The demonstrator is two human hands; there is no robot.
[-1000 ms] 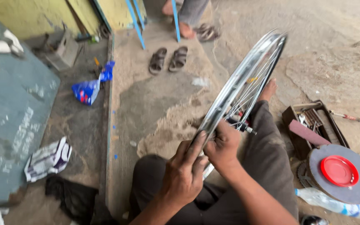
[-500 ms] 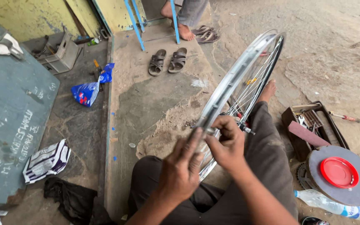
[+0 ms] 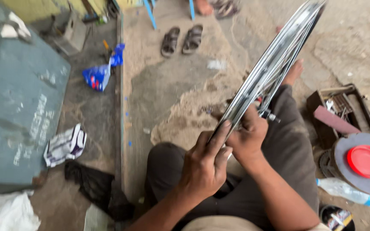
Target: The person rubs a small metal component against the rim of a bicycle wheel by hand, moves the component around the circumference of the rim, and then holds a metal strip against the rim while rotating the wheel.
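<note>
Hands gripped the rim (image 3: 275,64) above the lap: left hand (image 3: 204,164) lay half open, fingers flat along its edge; right hand (image 3: 247,139) clenched round it near the axle (image 3: 270,115).

Left hand (image 3: 203,164) and right hand (image 3: 248,139) side by side, fingers curled

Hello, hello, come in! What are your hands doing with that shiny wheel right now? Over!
Left hand and right hand both grip the silver wheel rim, low end. Rim tilted upright over the lap. Toolbox and red lid off to the right, not in the way.
</note>
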